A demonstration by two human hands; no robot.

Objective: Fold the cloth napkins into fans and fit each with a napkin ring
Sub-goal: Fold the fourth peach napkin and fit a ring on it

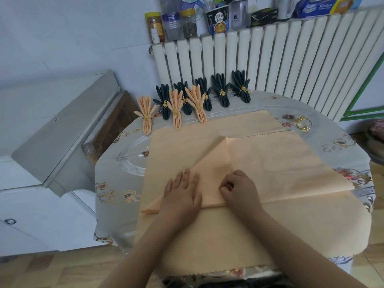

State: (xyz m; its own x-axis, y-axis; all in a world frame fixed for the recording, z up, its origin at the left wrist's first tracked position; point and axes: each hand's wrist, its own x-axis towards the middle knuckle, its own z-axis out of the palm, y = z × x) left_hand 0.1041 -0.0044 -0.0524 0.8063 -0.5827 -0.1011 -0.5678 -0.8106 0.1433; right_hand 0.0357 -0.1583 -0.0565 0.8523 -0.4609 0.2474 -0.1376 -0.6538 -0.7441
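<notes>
Pressing flat on the peach napkin [280,163], the left hand [182,194] lies with fingers straight and spread over the turned-in left corner of the cloth. Right hand [239,189] sits just beside it, fingers curled under and pinching the fabric at the fold line near the scalloped edge. The napkin is spread across the middle of the tabletop [124,173], its left portion folded diagonally inward so that a triangular flap peaks near the centre. A second peach cloth [207,242] lies beneath it, extending toward the near edge and hanging slightly over it.

Along the far side of the tabletop stand the finished pieces: three peach fan napkins [175,107] and five dark green fan napkins [221,90], each cinched with a gold ring. The peach ones sit in front of and between the left-hand green ones. Loose gold napkin rings [303,123] lie at the far right of the tabletop, apart from the cloth.

Behind the tabletop stands a white radiator [270,59], its top carrying jars [188,23], a cup and boxes. A grey cabinet [62,125] stands to the left
</notes>
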